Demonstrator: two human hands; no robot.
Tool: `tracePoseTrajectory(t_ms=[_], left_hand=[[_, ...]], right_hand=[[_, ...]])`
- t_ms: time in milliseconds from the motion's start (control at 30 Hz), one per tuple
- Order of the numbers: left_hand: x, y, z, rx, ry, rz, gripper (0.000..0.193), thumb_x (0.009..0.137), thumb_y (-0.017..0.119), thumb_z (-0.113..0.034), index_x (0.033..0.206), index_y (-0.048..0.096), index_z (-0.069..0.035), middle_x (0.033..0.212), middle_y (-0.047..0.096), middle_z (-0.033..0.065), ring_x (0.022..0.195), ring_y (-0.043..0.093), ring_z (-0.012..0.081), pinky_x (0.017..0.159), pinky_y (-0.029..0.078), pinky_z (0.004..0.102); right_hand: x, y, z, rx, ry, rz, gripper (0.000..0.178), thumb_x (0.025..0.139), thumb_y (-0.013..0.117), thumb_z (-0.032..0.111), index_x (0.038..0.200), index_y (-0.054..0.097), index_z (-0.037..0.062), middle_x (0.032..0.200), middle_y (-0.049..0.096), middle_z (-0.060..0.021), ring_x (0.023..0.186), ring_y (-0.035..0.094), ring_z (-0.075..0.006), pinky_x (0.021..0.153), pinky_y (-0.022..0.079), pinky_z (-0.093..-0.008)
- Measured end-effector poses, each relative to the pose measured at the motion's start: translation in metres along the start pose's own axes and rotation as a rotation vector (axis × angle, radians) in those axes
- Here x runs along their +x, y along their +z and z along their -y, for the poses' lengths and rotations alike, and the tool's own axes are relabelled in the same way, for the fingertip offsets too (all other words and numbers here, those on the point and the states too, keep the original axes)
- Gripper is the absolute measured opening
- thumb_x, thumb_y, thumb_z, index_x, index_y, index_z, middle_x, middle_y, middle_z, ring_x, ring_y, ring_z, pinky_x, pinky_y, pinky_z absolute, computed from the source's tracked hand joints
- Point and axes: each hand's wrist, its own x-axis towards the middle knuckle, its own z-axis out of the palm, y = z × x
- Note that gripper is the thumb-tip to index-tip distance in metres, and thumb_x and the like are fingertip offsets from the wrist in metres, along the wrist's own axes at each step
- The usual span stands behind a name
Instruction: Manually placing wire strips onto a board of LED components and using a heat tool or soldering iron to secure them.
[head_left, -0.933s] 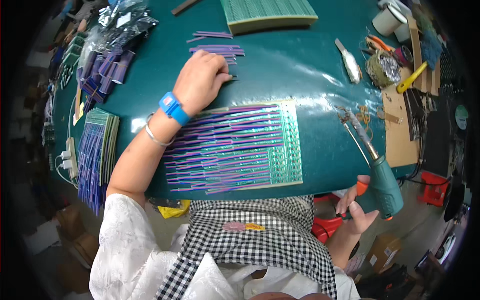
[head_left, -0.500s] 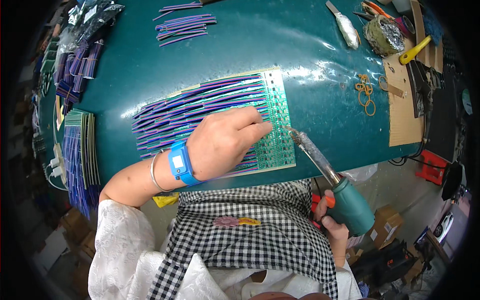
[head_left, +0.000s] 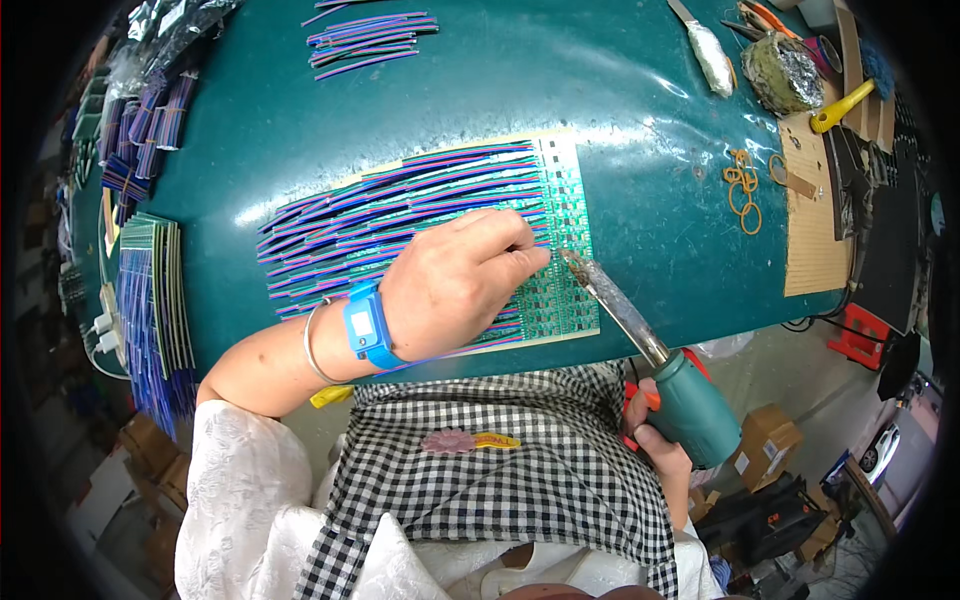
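Note:
A panel of green circuit boards (head_left: 568,215) lies on the table, with rows of blue, red and black wires (head_left: 400,190) running left from it. Over the panel's middle, my left hand (head_left: 460,275) is closed in a pinch, fingertips at the wire ends. What sits between those fingertips is hidden. My right hand (head_left: 655,430) is wrapped round the green handle of a soldering iron (head_left: 700,410). The iron slants up and left, its dark tip over the boards, just right of my left fingertips. Whether the tip touches a board I cannot tell.
Loose wires (head_left: 370,42) lie at the far side. Stacked wired panels (head_left: 155,300) and wire bundles (head_left: 150,130) line the left. Rubber bands (head_left: 742,190), cardboard (head_left: 812,220), a foil-wrapped roll (head_left: 783,75) and a wrapped blade (head_left: 708,55) are at the right.
The soldering iron's tip has moved left and slightly up, closer to my left fingertips. My left hand keeps its pinch at nearly the same spot on the panel.

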Motion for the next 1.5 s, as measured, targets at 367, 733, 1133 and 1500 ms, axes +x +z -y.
tracePoseTrajectory(t_ms=[367, 733, 1133, 1500], left_hand=[[-0.003, 0.001, 0.0, 0.035, 0.017, 0.009, 0.032, 0.071, 0.073, 0.009, 0.102, 0.071, 0.004, 0.093, 0.065, 0.0124, 0.079, 0.067, 0.0285, 0.066, 0.057, 0.0375], [-0.004, 0.002, -0.001, 0.062, 0.028, 0.02, 0.032, 0.071, 0.073, 0.008, 0.103, 0.07, 0.005, 0.094, 0.063, 0.0128, 0.08, 0.066, 0.0288, 0.067, 0.056, 0.0375], [-0.004, 0.0, -0.002, 0.071, 0.026, 0.035, 0.034, 0.069, 0.072, 0.008, 0.103, 0.07, 0.006, 0.095, 0.062, 0.0139, 0.082, 0.066, 0.0299, 0.067, 0.056, 0.0385], [-0.003, -0.002, -0.005, 0.095, 0.027, 0.089, 0.034, 0.07, 0.071, 0.005, 0.105, 0.071, 0.006, 0.096, 0.062, 0.0142, 0.08, 0.065, 0.0292, 0.066, 0.055, 0.0382]], right_hand=[[-0.007, -0.011, -0.015, -0.323, -0.046, -0.015, 0.017, 0.073, 0.081, 0.019, 0.084, 0.073, 0.008, 0.077, 0.071, -0.0027, 0.07, 0.066, -0.0237, 0.068, 0.051, -0.0356], [0.005, 0.0, -0.006, 0.432, -0.013, 0.075, 0.051, 0.081, 0.077, 0.01, 0.126, 0.059, -0.0066, 0.067, 0.059, -0.0088, 0.052, 0.052, -0.0137, 0.048, 0.042, -0.0262], [0.003, 0.002, -0.001, 0.32, 0.053, 0.047, 0.039, 0.079, 0.078, 0.011, 0.111, 0.061, -0.0055, 0.071, 0.059, -0.0053, 0.058, 0.053, -0.0128, 0.052, 0.041, -0.0256], [0.004, 0.001, -0.004, 0.383, 0.001, 0.015, 0.043, 0.075, 0.075, 0.005, 0.113, 0.06, -0.0078, 0.07, 0.058, -0.0086, 0.057, 0.053, -0.0175, 0.054, 0.041, -0.0297]])
